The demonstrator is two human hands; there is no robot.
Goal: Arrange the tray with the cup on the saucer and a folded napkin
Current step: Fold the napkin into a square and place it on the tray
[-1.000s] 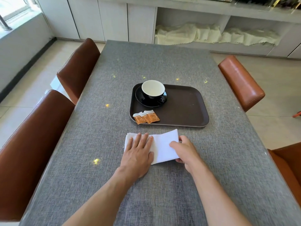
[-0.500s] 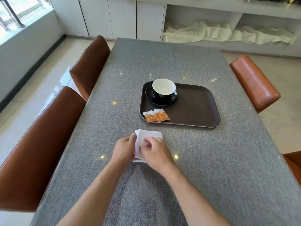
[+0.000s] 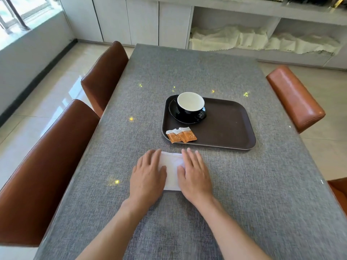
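Observation:
A dark brown tray (image 3: 229, 126) lies on the grey table. In its far left corner a black cup with a white inside (image 3: 190, 105) stands on a black saucer (image 3: 173, 112). Three orange sachets (image 3: 181, 135) lie at the tray's near left corner. A white napkin (image 3: 171, 170), folded to a narrow rectangle, lies on the table in front of the tray. My left hand (image 3: 148, 175) presses flat on its left side and my right hand (image 3: 195, 173) presses flat on its right side, fingers spread. Both hands cover the napkin's edges.
Brown leather chairs stand along the table: two at the left (image 3: 47, 166) (image 3: 105, 76), one at the right (image 3: 294, 98), another at the right edge (image 3: 338, 192). White cabinets with crumpled cloth (image 3: 262, 41) on an open shelf stand beyond the table's far end.
The napkin was folded over from a wide strip into a narrower rectangle. My right hand carried its right end to the left, and both hands now lie flat on the folded napkin.

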